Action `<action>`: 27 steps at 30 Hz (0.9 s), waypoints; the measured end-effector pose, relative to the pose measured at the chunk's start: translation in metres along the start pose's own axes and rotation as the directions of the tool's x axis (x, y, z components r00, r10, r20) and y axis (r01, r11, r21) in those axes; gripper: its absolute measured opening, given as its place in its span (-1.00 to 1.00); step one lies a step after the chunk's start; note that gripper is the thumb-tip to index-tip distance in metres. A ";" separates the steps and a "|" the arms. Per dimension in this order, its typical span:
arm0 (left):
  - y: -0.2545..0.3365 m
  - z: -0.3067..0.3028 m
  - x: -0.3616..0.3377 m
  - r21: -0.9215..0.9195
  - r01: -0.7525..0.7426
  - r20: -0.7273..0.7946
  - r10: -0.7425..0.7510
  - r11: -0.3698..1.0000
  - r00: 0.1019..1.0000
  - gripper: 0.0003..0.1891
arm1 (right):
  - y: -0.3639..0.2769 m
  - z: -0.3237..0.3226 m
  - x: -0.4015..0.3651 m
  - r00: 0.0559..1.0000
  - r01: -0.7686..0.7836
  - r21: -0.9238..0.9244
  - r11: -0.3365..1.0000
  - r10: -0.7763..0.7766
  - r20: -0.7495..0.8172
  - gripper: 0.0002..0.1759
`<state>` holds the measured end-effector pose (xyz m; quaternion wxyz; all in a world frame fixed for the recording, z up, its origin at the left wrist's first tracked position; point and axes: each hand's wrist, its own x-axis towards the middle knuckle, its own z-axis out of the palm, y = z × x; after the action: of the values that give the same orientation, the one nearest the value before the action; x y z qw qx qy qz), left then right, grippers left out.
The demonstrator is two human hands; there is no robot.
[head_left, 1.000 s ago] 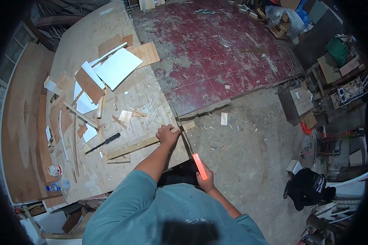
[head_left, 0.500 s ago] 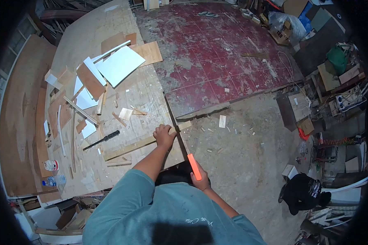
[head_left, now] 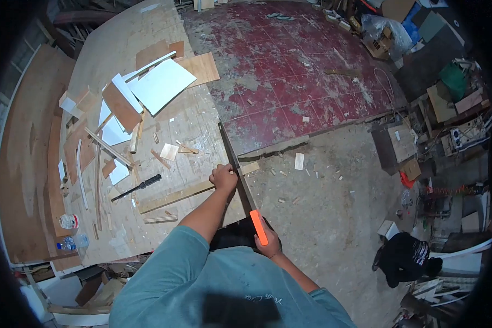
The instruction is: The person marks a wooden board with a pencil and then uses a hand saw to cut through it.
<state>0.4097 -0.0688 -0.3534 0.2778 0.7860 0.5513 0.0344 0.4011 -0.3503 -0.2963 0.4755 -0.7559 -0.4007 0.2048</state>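
Note:
My left hand presses down on a long wooden strip at the table's right edge, its fingers curled over the wood. The strip's end sticks out past the edge. My right hand is wrapped round the orange handle of a handsaw. The saw's long dark blade lies across the strip just right of my left hand, its tip pointing away from me along the table edge. Left of the strip, a black-handled screwdriver-like tool rests on the table.
The wooden table holds white panels, plywood offcuts, thin strips, a jar and a plastic bottle. Wood scraps lie on the concrete floor. A person in black crouches at the lower right.
The saw and my right hand have shifted slightly down, toward me. My left hand stays on the strip, and the view has moved a little.

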 end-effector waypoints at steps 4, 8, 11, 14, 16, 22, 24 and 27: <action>0.002 -0.001 0.002 -0.007 0.030 0.014 -0.030 1.000 0.999 -0.86 | 0.005 0.007 -0.004 0.998 0.057 -0.021 0.998 -0.056 0.020 -0.25; 0.008 -0.005 -0.001 -0.018 0.044 0.022 -0.043 0.999 0.999 -0.87 | 0.003 0.003 0.000 0.993 0.106 0.024 0.994 -0.104 -0.060 -0.24; 0.006 0.003 0.000 -0.012 0.005 -0.001 -0.005 1.000 1.000 -0.87 | 0.000 -0.001 0.000 0.999 -0.008 0.115 0.993 0.014 -0.050 -0.31; 0.015 0.003 -0.001 -0.019 -0.028 -0.004 0.028 0.999 1.000 -0.87 | -0.003 -0.006 0.006 0.996 -0.078 0.104 0.991 0.083 -0.039 -0.34; 0.015 0.007 0.001 -0.031 -0.025 -0.009 0.025 0.999 1.000 -0.87 | -0.001 -0.008 0.013 0.996 -0.083 0.097 0.992 0.087 -0.031 -0.34; 0.018 0.005 0.005 -0.070 0.043 0.026 -0.042 0.997 0.999 -0.89 | 0.008 -0.006 0.015 0.994 -0.108 0.071 0.992 0.110 -0.014 -0.34; 0.020 0.002 0.004 -0.079 0.070 0.045 -0.066 0.994 0.997 -0.89 | 0.010 -0.009 0.006 0.990 -0.138 0.052 0.989 0.139 0.001 -0.34; 0.019 0.002 0.003 -0.075 0.084 0.043 -0.081 0.994 0.996 -0.90 | -0.001 -0.026 -0.021 0.998 -0.070 0.113 0.991 0.070 0.007 -0.34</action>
<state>0.4282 -0.0716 -0.3469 0.3196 0.7520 0.5758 0.0284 0.4059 -0.3813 -0.2848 0.5094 -0.7412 -0.3624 0.2448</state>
